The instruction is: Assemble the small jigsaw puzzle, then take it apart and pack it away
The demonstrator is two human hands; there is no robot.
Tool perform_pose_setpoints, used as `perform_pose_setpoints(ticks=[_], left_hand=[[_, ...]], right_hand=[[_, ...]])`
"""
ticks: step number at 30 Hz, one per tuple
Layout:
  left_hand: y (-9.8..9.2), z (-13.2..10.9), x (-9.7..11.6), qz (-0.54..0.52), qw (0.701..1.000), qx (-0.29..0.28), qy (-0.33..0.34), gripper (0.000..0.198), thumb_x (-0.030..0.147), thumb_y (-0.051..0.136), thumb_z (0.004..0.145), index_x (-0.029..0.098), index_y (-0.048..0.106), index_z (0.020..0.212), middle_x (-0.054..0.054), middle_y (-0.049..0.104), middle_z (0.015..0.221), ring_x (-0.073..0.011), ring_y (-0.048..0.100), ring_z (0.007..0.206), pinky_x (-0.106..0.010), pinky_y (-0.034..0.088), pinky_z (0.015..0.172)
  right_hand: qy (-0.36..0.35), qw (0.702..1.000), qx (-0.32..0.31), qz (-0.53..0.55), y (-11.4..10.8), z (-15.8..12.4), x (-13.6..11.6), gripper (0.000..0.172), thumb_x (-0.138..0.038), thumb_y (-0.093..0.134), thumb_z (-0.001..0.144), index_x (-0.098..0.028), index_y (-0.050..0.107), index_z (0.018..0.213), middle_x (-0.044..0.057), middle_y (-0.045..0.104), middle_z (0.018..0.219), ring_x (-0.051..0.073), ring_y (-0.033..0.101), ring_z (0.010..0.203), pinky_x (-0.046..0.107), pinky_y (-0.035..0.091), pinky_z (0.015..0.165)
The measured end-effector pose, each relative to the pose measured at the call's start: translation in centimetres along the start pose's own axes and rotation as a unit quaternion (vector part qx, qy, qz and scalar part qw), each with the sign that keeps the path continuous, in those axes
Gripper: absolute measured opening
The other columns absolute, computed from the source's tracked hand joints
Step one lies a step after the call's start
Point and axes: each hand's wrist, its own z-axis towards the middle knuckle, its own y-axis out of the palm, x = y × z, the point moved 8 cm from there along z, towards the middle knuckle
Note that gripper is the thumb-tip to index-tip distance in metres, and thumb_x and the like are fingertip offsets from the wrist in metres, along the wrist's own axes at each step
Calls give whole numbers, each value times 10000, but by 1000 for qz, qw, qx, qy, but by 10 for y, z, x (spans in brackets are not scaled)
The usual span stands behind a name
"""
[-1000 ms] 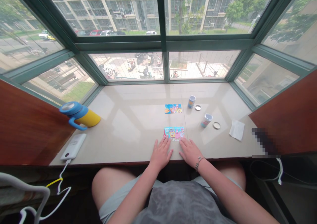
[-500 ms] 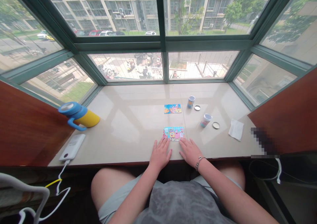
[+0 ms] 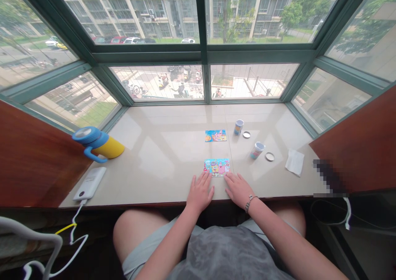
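Observation:
My left hand [image 3: 200, 192] lies flat on the ledge, fingers stretched out, with its fingertips at the lower left corner of a colourful cartoon picture [image 3: 219, 167]. At that picture's lower right corner rest the fingertips of my right hand [image 3: 239, 189], also flat and open, a bracelet on its wrist. Farther back lies a second cartoon picture [image 3: 215, 136], mostly blue. To the right stand two small printed cans, one at the back [image 3: 238, 127] and a nearer can [image 3: 257, 150]. Beside them lie two round lids, a smaller lid [image 3: 246, 135] and a larger lid [image 3: 269, 157].
A yellow and blue jug [image 3: 108, 146] stands at the left, behind a white power bank [image 3: 90, 184] with a white cable. A white tissue [image 3: 295, 162] lies at the right, near a pixelated dark object [image 3: 332, 181]. Window frames [image 3: 205, 57] enclose the ledge [image 3: 163, 148].

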Motion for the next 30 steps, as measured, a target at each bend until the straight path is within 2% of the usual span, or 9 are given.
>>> perform_pose_setpoints(ticks=[12,19,24,30], left_hand=[[3,0,-1,-5,1000,5,-4,603,351,417,1017,265,357,1611,-67,377,1635,-287,328,1532,-572,188,1271],[4,-3,-8,4,999,24,-48,702,358,446,999,183,243,1648,-112,309,1664,-301,301,1544,-533,193,1283],[5,-5,-8,-1,998,36,-43,692,339,440,998,183,251,1646,-120,344,1650,-302,342,1525,-532,209,1284],[5,-6,-9,-10,998,42,-47,653,339,452,995,196,327,1619,-117,434,1605,-298,397,1494,-528,245,1276]], right_hand=[[11,1000,-4,4,2,3,0,578,-316,512,974,-214,438,1539,97,427,1603,254,396,1475,468,295,1230],[19,1000,-7,-3,0,8,1,568,-320,496,981,-217,442,1537,112,438,1593,272,403,1472,475,294,1229],[22,1000,-8,-10,-4,29,13,574,-316,520,968,-214,449,1529,119,446,1585,275,400,1473,464,283,1231],[5,1000,-4,-7,-14,69,30,524,-360,514,994,-157,509,1478,151,473,1552,265,437,1441,415,338,1193]])
